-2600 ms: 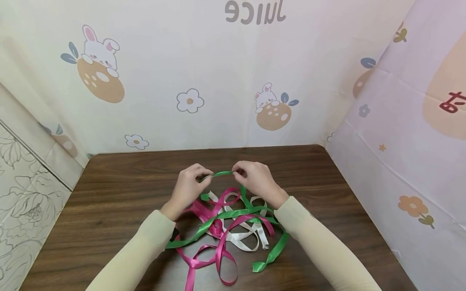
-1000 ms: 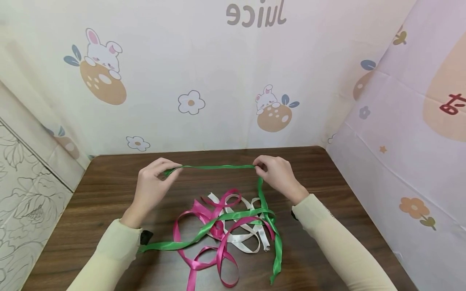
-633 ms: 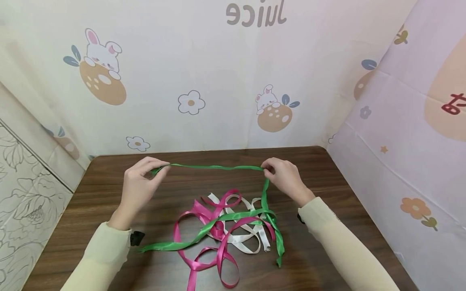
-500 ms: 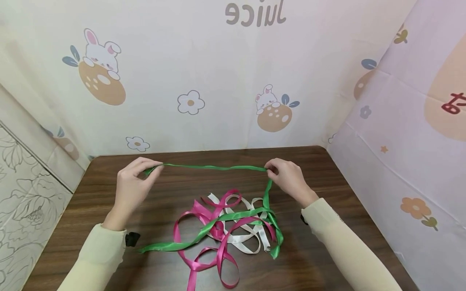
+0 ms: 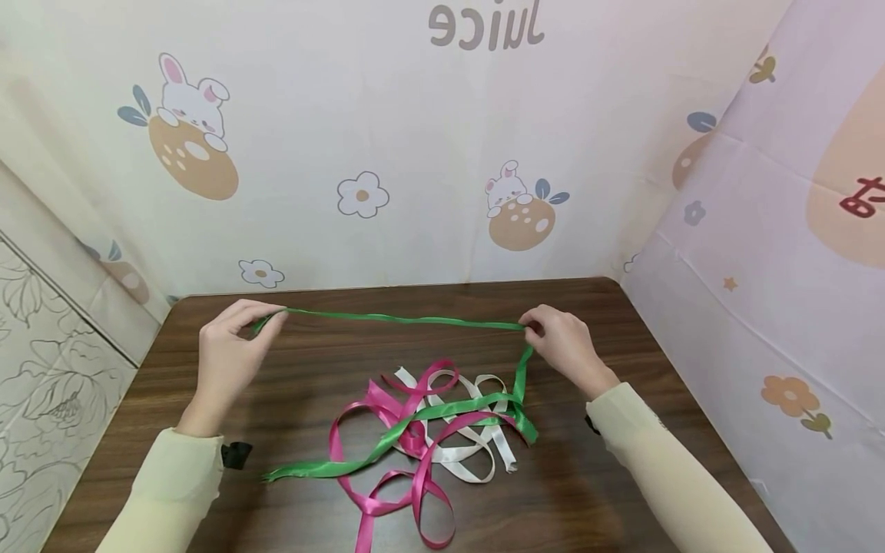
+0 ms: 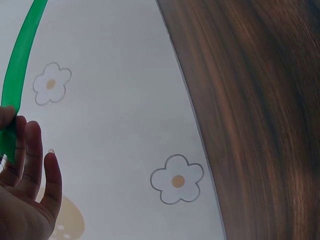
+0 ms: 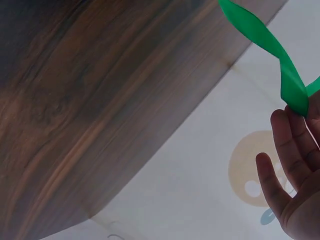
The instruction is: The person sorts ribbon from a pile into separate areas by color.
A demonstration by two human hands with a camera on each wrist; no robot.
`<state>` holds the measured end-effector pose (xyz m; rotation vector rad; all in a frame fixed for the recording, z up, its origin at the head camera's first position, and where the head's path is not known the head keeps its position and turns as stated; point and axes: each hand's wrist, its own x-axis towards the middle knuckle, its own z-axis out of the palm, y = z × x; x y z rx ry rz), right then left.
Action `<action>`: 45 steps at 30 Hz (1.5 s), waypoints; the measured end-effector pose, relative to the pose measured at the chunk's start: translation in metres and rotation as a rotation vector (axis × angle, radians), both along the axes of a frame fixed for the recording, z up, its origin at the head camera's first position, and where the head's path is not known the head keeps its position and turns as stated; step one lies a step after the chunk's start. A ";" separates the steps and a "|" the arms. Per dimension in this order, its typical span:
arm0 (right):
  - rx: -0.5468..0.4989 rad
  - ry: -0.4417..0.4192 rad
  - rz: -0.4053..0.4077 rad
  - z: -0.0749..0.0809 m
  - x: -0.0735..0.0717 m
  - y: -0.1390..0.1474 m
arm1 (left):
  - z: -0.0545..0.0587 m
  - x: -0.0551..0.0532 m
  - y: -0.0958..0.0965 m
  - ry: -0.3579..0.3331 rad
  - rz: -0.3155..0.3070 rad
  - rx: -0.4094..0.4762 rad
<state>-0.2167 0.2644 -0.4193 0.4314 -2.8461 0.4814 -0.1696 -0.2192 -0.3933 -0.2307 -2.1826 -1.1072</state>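
A green ribbon [image 5: 408,319] is stretched level above the wooden table [image 5: 332,361], between my two hands. My left hand [image 5: 228,349] pinches its left end, and my right hand [image 5: 563,346] pinches it further along. From the right hand the ribbon drops into a tangle of pink ribbon [image 5: 408,468] and white ribbon [image 5: 470,453] on the table. The left wrist view shows the green ribbon [image 6: 20,65] running up from my fingertips [image 6: 15,135]. The right wrist view shows the green ribbon [image 7: 270,47] twisting away from my fingers [image 7: 290,145].
Cloth walls printed with rabbits and flowers close in the table at the back [image 5: 359,192] and on the right [image 5: 760,269]. A patterned panel [image 5: 41,369] stands at the left. Bare wood lies around the ribbon pile.
My hands have moved apart, the left going left and the right going right. The taut stretch of green ribbon has grown longer, and its loose end on the right has been drawn up into the pile.
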 end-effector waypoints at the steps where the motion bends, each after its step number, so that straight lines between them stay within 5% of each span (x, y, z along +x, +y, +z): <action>1: 0.002 -0.004 -0.004 0.000 0.000 0.002 | 0.000 0.000 -0.002 -0.009 0.008 0.007; 19: -0.003 -0.063 -0.084 -0.004 0.003 0.043 | -0.020 -0.007 -0.027 -0.147 0.110 0.070; 28: -0.055 -0.173 -0.139 -0.008 0.006 0.068 | -0.030 -0.010 -0.034 -0.257 0.150 0.084; 45: -0.138 -0.215 -0.166 -0.022 -0.014 0.100 | -0.049 -0.023 -0.047 -0.481 0.189 0.054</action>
